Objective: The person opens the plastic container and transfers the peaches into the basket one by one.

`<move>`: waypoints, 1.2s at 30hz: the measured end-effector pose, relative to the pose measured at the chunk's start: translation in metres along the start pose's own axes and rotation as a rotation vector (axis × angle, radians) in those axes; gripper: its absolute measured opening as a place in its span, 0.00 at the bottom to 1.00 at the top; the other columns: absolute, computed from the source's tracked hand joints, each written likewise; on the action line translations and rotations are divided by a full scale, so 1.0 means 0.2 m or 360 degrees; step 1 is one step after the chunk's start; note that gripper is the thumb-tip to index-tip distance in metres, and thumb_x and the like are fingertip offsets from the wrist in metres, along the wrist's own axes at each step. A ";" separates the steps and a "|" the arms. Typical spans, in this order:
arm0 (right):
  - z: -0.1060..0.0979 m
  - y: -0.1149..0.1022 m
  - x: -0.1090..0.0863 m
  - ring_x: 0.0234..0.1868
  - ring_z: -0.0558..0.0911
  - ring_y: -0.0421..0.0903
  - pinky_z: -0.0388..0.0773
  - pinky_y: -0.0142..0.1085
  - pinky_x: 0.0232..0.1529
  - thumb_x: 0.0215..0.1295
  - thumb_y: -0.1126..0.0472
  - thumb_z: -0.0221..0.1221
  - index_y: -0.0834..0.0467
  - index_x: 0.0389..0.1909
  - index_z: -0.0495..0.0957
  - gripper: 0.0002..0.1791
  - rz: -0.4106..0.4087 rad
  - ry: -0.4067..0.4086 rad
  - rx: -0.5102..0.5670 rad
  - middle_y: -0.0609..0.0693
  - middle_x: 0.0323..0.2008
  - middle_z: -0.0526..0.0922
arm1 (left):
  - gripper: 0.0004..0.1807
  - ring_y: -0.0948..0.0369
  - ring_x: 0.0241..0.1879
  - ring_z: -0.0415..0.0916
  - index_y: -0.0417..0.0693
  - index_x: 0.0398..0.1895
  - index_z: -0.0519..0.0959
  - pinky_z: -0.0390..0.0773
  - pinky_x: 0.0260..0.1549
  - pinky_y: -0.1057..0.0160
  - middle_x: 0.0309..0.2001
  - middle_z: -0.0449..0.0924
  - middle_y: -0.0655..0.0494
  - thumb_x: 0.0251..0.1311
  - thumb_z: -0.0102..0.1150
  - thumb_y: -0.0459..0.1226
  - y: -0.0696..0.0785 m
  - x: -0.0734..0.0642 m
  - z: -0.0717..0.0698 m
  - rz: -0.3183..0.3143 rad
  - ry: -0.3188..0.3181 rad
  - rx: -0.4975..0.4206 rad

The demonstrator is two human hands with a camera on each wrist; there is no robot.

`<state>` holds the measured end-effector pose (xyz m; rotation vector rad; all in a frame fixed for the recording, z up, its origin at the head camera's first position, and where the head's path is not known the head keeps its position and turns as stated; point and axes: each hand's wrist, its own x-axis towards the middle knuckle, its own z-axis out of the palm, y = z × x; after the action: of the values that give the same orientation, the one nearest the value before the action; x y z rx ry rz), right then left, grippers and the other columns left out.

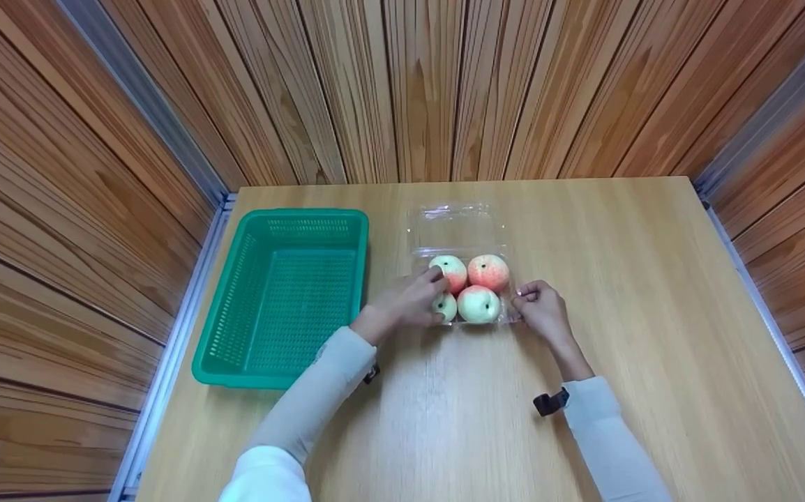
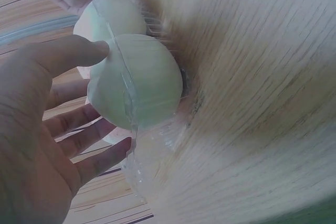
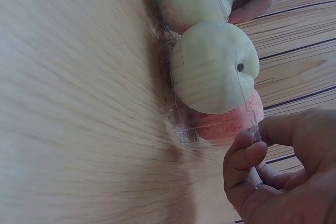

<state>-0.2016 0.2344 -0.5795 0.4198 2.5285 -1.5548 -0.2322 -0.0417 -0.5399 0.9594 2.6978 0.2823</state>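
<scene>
Four-compartment detail aside, a clear plastic clamshell container (image 1: 458, 230) stands with its lid laid back, holding several pale green and pink peaches. My left hand (image 1: 413, 298) is over the container's left side, beside the near-left peach (image 2: 139, 82). In the left wrist view, the thumb lies against that peach while the other fingers stretch out, spread, along the container's rim. My right hand (image 3: 283, 166) pinches the container's near right corner between thumb and curled fingers. The near-right peach (image 1: 479, 305) and the far-right peach (image 1: 489, 272) sit close by. Fingers partly cover the far-left peach (image 1: 450, 270).
A green plastic basket (image 1: 277, 382) with perforated walls stands left of the container, close to the left forearm. Under everything is a light wooden table (image 1: 619, 279). Wood-plank panels (image 1: 423, 90) rise behind it and at both sides.
</scene>
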 end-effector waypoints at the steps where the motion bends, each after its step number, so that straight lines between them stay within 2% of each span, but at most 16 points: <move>1: 0.00 0.00 0.00 0.29 0.78 0.40 0.76 0.28 0.26 0.71 0.66 0.61 0.69 0.52 0.76 0.14 0.0006 -0.0005 0.0004 0.51 0.36 0.79 | 0.27 0.54 0.60 0.72 0.55 0.67 0.76 0.84 0.58 0.55 0.69 0.71 0.53 0.67 0.71 0.49 0.00 0.00 0.00 -0.0001 0.0000 0.0002; 5: 0.00 0.00 0.00 0.28 0.78 0.39 0.76 0.28 0.26 0.70 0.66 0.62 0.69 0.51 0.76 0.14 -0.0002 0.0011 0.0013 0.50 0.35 0.79 | 0.27 0.53 0.61 0.71 0.55 0.67 0.76 0.84 0.57 0.56 0.68 0.71 0.53 0.67 0.71 0.48 0.00 0.00 0.01 -0.0005 0.0003 0.0003; 11: 0.00 0.00 0.00 0.29 0.79 0.40 0.76 0.28 0.25 0.69 0.66 0.62 0.68 0.50 0.76 0.13 -0.0004 0.0022 0.0030 0.50 0.34 0.78 | 0.29 0.53 0.64 0.69 0.54 0.68 0.76 0.82 0.62 0.54 0.69 0.70 0.53 0.66 0.72 0.48 0.00 0.00 0.01 -0.0026 -0.0002 -0.0047; 16: 0.01 0.01 0.00 0.28 0.79 0.41 0.76 0.28 0.25 0.69 0.66 0.62 0.68 0.50 0.76 0.13 -0.0001 0.0014 0.0027 0.50 0.34 0.79 | 0.31 0.52 0.64 0.71 0.56 0.70 0.76 0.82 0.63 0.52 0.70 0.69 0.52 0.66 0.73 0.48 0.01 0.00 0.02 -0.0044 -0.0021 -0.0099; 23: 0.01 0.01 0.01 0.26 0.81 0.40 0.77 0.27 0.25 0.70 0.67 0.62 0.68 0.49 0.76 0.12 -0.0003 0.0013 0.0042 0.50 0.33 0.79 | 0.26 0.52 0.54 0.77 0.61 0.69 0.79 0.84 0.53 0.55 0.71 0.67 0.47 0.68 0.70 0.47 0.01 0.01 0.01 -0.0019 -0.0077 -0.0127; 29: 0.01 0.01 0.01 0.27 0.81 0.41 0.77 0.27 0.25 0.69 0.66 0.61 0.69 0.50 0.76 0.12 -0.0002 0.0007 0.0050 0.49 0.33 0.79 | 0.29 0.50 0.58 0.75 0.66 0.71 0.78 0.82 0.56 0.52 0.78 0.61 0.46 0.67 0.71 0.47 0.01 0.00 0.01 -0.0057 -0.0127 -0.0172; 36: 0.01 0.02 0.00 0.30 0.80 0.43 0.76 0.28 0.25 0.69 0.66 0.62 0.69 0.50 0.76 0.13 -0.0025 0.0011 0.0032 0.50 0.34 0.79 | 0.32 0.51 0.52 0.74 0.64 0.70 0.78 0.78 0.41 0.59 0.73 0.62 0.49 0.61 0.73 0.39 0.02 0.00 0.00 -0.0046 -0.0133 -0.0141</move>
<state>-0.2011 0.2350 -0.5833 0.4093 2.5296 -1.5883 -0.2305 -0.0389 -0.5401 0.8864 2.5977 0.3448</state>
